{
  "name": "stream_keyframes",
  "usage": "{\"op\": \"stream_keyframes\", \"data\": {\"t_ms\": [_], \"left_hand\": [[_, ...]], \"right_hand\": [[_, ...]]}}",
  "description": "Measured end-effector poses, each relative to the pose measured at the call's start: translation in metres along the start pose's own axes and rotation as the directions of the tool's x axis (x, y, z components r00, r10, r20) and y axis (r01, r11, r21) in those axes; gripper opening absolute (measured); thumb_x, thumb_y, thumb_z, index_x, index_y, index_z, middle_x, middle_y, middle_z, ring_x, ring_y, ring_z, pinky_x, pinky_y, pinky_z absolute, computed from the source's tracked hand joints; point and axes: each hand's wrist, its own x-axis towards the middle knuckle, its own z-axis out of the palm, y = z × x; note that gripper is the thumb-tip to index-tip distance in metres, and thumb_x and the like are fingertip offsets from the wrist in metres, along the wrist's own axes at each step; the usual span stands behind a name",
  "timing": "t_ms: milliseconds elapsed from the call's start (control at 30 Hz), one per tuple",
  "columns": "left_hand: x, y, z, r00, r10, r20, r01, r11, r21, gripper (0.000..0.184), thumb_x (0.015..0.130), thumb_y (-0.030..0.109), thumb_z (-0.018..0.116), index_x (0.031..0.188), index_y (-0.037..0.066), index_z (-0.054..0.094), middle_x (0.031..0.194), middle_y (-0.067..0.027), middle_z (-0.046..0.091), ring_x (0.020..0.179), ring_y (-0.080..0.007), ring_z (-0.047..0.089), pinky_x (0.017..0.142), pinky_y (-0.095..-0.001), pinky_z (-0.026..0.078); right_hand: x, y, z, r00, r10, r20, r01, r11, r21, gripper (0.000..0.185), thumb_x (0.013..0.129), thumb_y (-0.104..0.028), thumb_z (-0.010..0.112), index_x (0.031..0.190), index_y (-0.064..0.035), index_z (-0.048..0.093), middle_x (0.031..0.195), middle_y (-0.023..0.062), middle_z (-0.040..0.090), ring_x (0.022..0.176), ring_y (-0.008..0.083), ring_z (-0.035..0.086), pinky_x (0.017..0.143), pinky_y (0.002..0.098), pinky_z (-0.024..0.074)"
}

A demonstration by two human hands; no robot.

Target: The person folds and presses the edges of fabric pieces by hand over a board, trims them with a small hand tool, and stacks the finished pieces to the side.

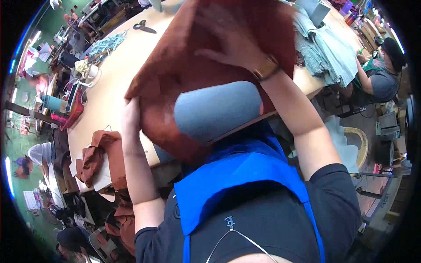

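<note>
A large rust-brown cloth (pixel 162 79) is spread and partly raised in front of me, blurred by motion. At its left edge is my left hand (pixel 130 116), with the fingers mostly hidden by the cloth. My right hand (pixel 230 46) lies over the upper part of the cloth, fingers spread, below a watch on the wrist. A grey-blue padded surface (pixel 219 107) with a rounded outline shows between the cloth and my blue apron.
Dark scissors (pixel 144 27) lie on the pale table (pixel 105 92). Light teal cloths (pixel 326 52) are piled at the right, beside a seated person (pixel 383 79). More rust-brown cloth (pixel 105 153) sits at the left edge. A red basket (pixel 76 107) stands farther left.
</note>
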Motion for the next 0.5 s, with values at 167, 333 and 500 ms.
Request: {"op": "stream_keyframes", "data": {"t_ms": [167,333,500], "left_hand": [[0.011,-0.029,-0.003,0.990,-0.138,0.019,0.097,0.783,0.615,0.063,0.096,0.054,0.052,0.110,-0.005,0.069,0.099,-0.0207,0.071,0.091,-0.0262,0.068,0.086,-0.0408,0.051],[0.012,-0.075,-0.008,0.976,-0.197,0.093,0.190,0.978,0.082,0.074,0.102,0.055,0.045,0.146,-0.006,0.044,0.151,-0.0187,0.046,0.139,-0.0261,0.042,0.116,-0.0354,0.030],[0.005,-0.052,-0.007,0.994,-0.002,0.107,-0.036,0.937,0.347,0.081,0.093,0.053,0.060,0.144,-0.008,0.044,0.150,-0.0229,0.045,0.140,-0.0289,0.042,0.116,-0.0369,0.031]], "right_hand": [[-0.060,0.061,0.032,0.923,0.163,0.348,-0.132,0.985,-0.110,0.048,0.093,-0.038,0.066,0.137,-0.0213,0.057,0.129,0.0103,0.065,0.110,0.0280,0.065,0.088,0.0389,0.0559],[-0.197,0.154,0.005,0.681,0.686,0.258,-0.534,0.706,-0.466,0.043,0.095,-0.032,0.056,0.133,-0.0129,0.057,0.135,0.0157,0.059,0.123,0.0332,0.057,0.103,0.0494,0.0457],[-0.251,0.157,-0.037,0.620,0.716,0.322,-0.557,0.690,-0.463,0.036,0.090,-0.014,0.061,0.124,-0.0004,0.061,0.115,0.0195,0.064,0.114,0.0363,0.058,0.097,0.0461,0.0470]]}}
